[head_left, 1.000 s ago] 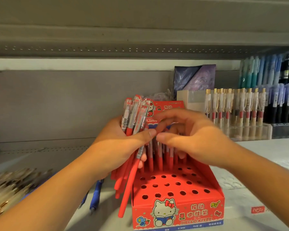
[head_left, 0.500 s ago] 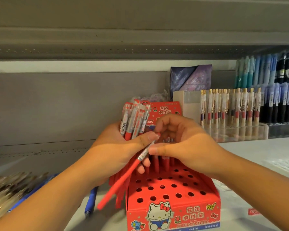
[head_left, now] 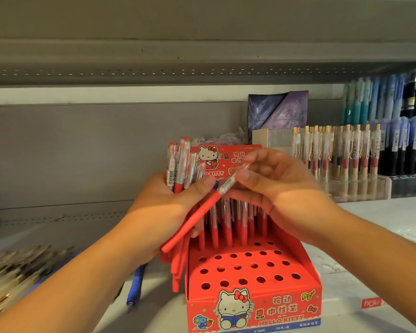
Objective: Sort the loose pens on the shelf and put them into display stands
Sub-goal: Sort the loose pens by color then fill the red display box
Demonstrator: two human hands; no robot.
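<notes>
pen (head_left: 197, 218) higher, in right hand (head_left: 286, 188)

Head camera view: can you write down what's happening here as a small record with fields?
Place: store shelf
Left hand: grips a bundle of red pens, upright
Right hand: pinches the upper end of a single red pen, tilted, tip down-left
Display stand: red; standing pens fill the back rows, front holes open
Loose on shelf: blue pen; pile of pens at far left
Task state: single red pen not yet in the stand
</notes>
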